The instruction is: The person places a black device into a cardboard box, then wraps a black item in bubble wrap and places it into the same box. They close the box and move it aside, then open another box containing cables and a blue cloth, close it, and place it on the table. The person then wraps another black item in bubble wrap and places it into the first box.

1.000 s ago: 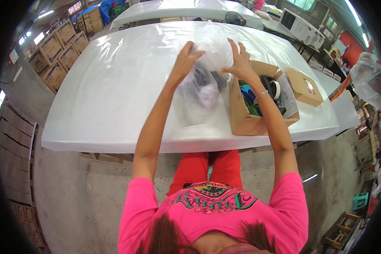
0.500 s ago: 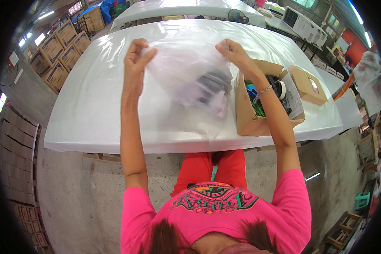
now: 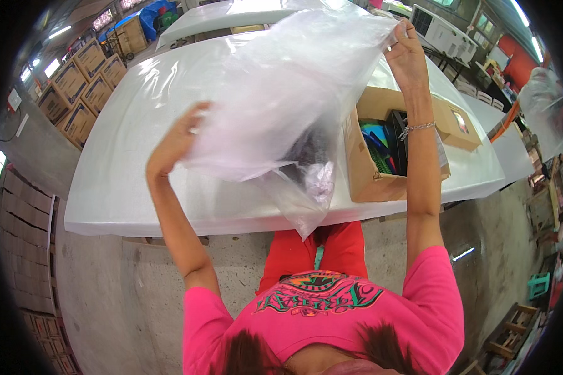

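Note:
A large, clear plastic bag (image 3: 263,87) is spread slantwise above the white-covered table. My right hand (image 3: 406,56), raised at the far right, pinches its upper corner. My left hand (image 3: 178,140) is lower, closed at the bag's left edge; its fingers are partly blurred. Inside the lower part of the bag a dark bundle (image 3: 306,153) shows through, its kind unclear behind the film. The bag's bottom corner (image 3: 303,228) hangs over the table's near edge.
An open cardboard box (image 3: 378,187) with blue, green and black items stands right of the bag, beneath my right forearm. Beside it lies a flat brown box (image 3: 460,128). The white-covered table (image 3: 125,181) extends left. Stacked cartons (image 3: 84,75) stand beyond the table's left side.
My right hand has moved up and right, pulling the bag's corner along. My left hand has dropped down and left. The bag is now stretched wider, and its bottom corner reaches lower.

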`<state>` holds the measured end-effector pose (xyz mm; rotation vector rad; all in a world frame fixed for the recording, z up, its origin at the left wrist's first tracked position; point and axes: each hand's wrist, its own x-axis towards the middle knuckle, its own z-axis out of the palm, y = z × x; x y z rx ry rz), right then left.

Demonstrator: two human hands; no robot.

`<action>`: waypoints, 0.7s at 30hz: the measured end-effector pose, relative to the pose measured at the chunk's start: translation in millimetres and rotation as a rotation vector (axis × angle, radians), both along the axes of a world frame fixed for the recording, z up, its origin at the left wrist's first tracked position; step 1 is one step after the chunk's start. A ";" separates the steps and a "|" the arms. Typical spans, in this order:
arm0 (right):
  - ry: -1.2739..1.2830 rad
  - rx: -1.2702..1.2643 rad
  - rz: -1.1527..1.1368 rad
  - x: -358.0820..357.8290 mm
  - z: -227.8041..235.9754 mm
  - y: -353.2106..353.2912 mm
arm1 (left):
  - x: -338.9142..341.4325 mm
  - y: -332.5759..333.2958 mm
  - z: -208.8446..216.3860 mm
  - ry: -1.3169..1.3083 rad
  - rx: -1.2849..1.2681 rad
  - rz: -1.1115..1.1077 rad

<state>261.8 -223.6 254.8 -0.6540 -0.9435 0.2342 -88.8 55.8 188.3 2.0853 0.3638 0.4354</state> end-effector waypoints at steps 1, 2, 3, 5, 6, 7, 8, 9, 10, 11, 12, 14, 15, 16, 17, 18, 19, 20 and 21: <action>0.055 0.017 -0.005 -4.8 2.5 0.5 | 8.5 -6.7 -11.6 0.153 0.160 -0.115; 0.110 0.034 -0.013 -7.5 3.2 -0.3 | 19.3 -28.1 -15.1 0.341 0.187 -0.279; 0.086 0.023 0.012 -8.5 3.3 0.1 | 22.4 -36.3 -48.4 0.329 0.223 -0.446; 0.028 0.004 0.063 -7.0 4.1 0.8 | 28.5 -51.3 -116.9 0.286 0.242 -0.786; -0.005 -0.031 0.020 -3.4 2.8 -5.7 | 30.8 -72.4 -112.1 0.309 0.257 -0.826; -0.036 -0.064 -0.013 -2.6 1.7 -8.9 | 28.2 -92.8 -105.6 0.335 0.274 -0.854; -0.068 -0.098 -0.051 -2.5 1.6 -13.6 | 25.3 -104.6 -94.7 0.298 0.258 -0.855; -0.131 -0.126 -0.141 -5.6 2.7 -13.3 | 19.3 -111.7 -82.3 0.268 0.240 -0.845; -0.194 -0.162 -0.247 -10.0 4.4 -16.7 | 19.1 -115.5 -70.5 0.179 0.291 -0.807; -0.255 -0.194 -0.339 -16.3 6.2 -14.7 | 16.7 -117.4 -57.0 0.095 0.339 -0.753; -0.298 -0.257 -0.479 -23.3 7.3 -13.9 | 15.5 -119.1 -48.5 0.011 0.387 -0.700; -0.389 -0.369 -0.748 -43.3 12.1 -7.8 | 13.2 -122.8 -40.3 -0.111 0.491 -0.640; -0.571 -0.408 -0.835 -51.4 13.0 -6.2 | 13.6 -125.8 -36.3 -0.175 0.544 -0.614; -0.753 -0.447 -0.926 -59.3 13.7 -6.3 | 13.3 -131.0 -32.2 -0.137 0.559 -0.588; -0.935 -0.490 -1.012 -70.7 13.4 -5.0 | 11.7 -137.6 -28.7 -0.098 0.572 -0.563; -1.038 -0.473 -0.917 -85.2 10.4 -0.1 | 11.2 -144.4 -22.2 -0.058 0.586 -0.540; -1.133 -0.456 -0.806 -104.5 2.6 6.1 | 7.6 -152.9 -2.5 0.161 0.405 -0.511; -1.019 -0.631 -0.505 -130.0 8.6 0.6 | 6.4 -151.8 -0.8 0.169 0.350 -0.526; -0.839 -0.822 -0.241 -155.2 15.4 -7.6 | 5.2 -150.1 -3.0 0.124 0.307 -0.554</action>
